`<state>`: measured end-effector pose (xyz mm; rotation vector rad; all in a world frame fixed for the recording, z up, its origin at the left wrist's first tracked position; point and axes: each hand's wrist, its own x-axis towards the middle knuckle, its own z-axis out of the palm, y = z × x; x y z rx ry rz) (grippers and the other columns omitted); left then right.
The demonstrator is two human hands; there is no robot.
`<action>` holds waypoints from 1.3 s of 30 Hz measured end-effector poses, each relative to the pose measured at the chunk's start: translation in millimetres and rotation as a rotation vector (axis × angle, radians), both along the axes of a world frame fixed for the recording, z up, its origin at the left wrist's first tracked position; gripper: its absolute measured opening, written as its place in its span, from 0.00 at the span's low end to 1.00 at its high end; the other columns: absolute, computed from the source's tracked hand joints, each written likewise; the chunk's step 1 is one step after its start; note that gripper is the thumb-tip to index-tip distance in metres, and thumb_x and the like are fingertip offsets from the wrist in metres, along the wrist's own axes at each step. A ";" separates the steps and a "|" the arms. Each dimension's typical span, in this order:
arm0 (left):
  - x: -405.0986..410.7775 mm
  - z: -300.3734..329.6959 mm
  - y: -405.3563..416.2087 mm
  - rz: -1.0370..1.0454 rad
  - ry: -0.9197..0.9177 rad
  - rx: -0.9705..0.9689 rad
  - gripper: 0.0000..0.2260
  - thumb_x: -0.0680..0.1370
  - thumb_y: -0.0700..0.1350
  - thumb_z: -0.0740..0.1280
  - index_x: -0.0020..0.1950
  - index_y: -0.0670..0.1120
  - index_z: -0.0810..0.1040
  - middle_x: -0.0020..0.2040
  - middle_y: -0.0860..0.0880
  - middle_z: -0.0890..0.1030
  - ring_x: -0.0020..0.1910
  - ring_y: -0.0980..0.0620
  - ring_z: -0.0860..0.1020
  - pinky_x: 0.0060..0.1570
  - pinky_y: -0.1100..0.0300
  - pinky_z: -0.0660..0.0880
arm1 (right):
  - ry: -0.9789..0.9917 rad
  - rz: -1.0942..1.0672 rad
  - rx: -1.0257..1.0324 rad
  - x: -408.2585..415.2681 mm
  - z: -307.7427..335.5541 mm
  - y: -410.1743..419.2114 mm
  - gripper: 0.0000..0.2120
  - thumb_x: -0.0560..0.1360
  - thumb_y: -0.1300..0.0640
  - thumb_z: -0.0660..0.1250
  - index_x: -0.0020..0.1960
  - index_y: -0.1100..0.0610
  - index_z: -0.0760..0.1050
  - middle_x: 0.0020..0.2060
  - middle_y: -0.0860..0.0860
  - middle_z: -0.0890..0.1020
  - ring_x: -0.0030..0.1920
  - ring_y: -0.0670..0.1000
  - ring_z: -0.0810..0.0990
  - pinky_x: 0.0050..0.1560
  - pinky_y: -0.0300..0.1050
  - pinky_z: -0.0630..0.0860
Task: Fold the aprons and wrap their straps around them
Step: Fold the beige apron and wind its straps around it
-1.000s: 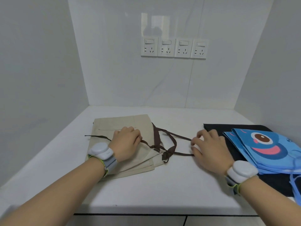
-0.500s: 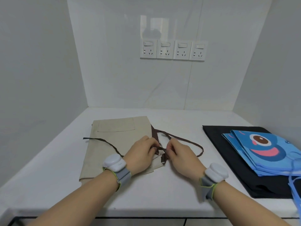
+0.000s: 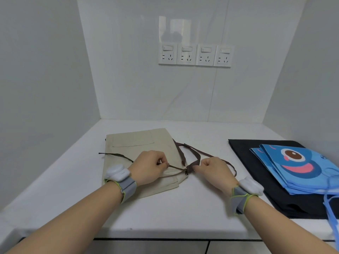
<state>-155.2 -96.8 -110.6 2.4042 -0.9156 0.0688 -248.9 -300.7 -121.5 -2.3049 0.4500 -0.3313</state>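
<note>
A folded beige apron [image 3: 139,143] lies flat on the white table, its pocket seam facing up. Thin dark brown straps [image 3: 190,153] trail off its right edge and loop onto the table; one strap end sticks out past the left edge. My left hand [image 3: 149,166] rests on the apron's lower right part and pinches a strap between thumb and fingers. My right hand [image 3: 212,169] sits just right of the apron's corner and pinches the strap where it bunches. The strap runs taut between both hands.
At the right lies a black folded apron [image 3: 256,153] with blue cartoon-print aprons [image 3: 300,167] stacked on it; a blue strap hangs over the table's front edge. White walls close in the left, back and right. Wall sockets [image 3: 195,55] sit on the back wall.
My hands met at the apron's right corner, then drew slightly apart, pulling the brown strap taut between them. The right hand came in from the right side of the table.
</note>
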 end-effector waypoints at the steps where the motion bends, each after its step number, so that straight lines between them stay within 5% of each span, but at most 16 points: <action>1: 0.3 0.0 2.0 0.014 0.034 -0.014 0.07 0.77 0.49 0.66 0.43 0.49 0.81 0.32 0.55 0.74 0.34 0.56 0.71 0.34 0.64 0.65 | 0.014 0.008 0.003 0.5 -1.8 0.3 0.22 0.70 0.55 0.69 0.27 0.53 0.57 0.25 0.48 0.61 0.29 0.49 0.59 0.31 0.44 0.57; 7: 0.7 9.2 4.8 0.073 0.031 -0.024 0.06 0.75 0.49 0.67 0.40 0.51 0.80 0.32 0.56 0.73 0.34 0.56 0.71 0.35 0.60 0.65 | 0.062 0.087 -0.063 -0.7 -9.3 6.8 0.20 0.70 0.58 0.67 0.28 0.54 0.56 0.27 0.50 0.62 0.30 0.49 0.60 0.32 0.44 0.59; 12: -3.3 -7.3 8.7 0.048 0.014 0.167 0.06 0.76 0.50 0.64 0.42 0.51 0.79 0.33 0.58 0.76 0.39 0.53 0.76 0.42 0.59 0.73 | 0.056 0.133 -0.259 -8.7 -19.2 5.4 0.18 0.71 0.59 0.65 0.30 0.55 0.57 0.30 0.53 0.66 0.32 0.50 0.62 0.35 0.47 0.61; 20: -0.8 -9.0 19.5 -0.051 0.034 0.015 0.07 0.78 0.43 0.60 0.48 0.55 0.73 0.33 0.55 0.75 0.33 0.55 0.71 0.40 0.56 0.70 | 0.103 0.091 -0.305 -5.7 -8.2 -10.2 0.18 0.75 0.52 0.62 0.30 0.55 0.61 0.26 0.49 0.68 0.32 0.52 0.68 0.33 0.46 0.65; 25: 13.1 4.6 15.3 -0.022 -0.155 0.262 0.15 0.77 0.39 0.57 0.47 0.56 0.80 0.50 0.56 0.75 0.48 0.50 0.76 0.49 0.52 0.74 | 0.269 0.063 -0.354 -8.9 8.4 -37.8 0.15 0.73 0.47 0.66 0.33 0.54 0.72 0.33 0.48 0.78 0.39 0.51 0.78 0.37 0.43 0.70; 30: 6.3 5.1 -31.6 0.014 -0.281 0.117 0.11 0.79 0.45 0.62 0.55 0.56 0.82 0.54 0.54 0.78 0.52 0.48 0.77 0.49 0.53 0.75 | 0.359 0.286 -0.344 -18.6 17.3 -31.5 0.04 0.70 0.53 0.71 0.39 0.52 0.79 0.33 0.44 0.79 0.35 0.42 0.76 0.37 0.35 0.70; 32: 0.5 1.7 -51.4 0.022 -0.196 -0.005 0.08 0.75 0.47 0.66 0.48 0.55 0.83 0.47 0.55 0.81 0.49 0.51 0.78 0.48 0.55 0.75 | 0.349 0.372 -0.287 -23.4 18.1 -26.1 0.02 0.69 0.56 0.71 0.42 0.51 0.80 0.32 0.44 0.79 0.32 0.41 0.75 0.36 0.34 0.71; 35: -6.7 -1.5 -67.6 -0.035 0.237 -0.300 0.07 0.72 0.47 0.71 0.36 0.46 0.82 0.35 0.54 0.83 0.37 0.55 0.80 0.44 0.58 0.77 | 0.328 0.489 -0.117 -30.7 16.0 -24.2 0.05 0.68 0.60 0.70 0.41 0.51 0.80 0.30 0.44 0.77 0.31 0.42 0.73 0.38 0.37 0.70; 39: -15.0 -4.4 -58.3 -0.145 0.617 -0.387 0.11 0.74 0.43 0.71 0.32 0.44 0.79 0.29 0.49 0.76 0.27 0.55 0.68 0.28 0.63 0.63 | 0.220 0.541 0.506 -27.7 10.6 -22.7 0.06 0.69 0.65 0.68 0.45 0.60 0.79 0.32 0.51 0.76 0.29 0.49 0.64 0.31 0.42 0.58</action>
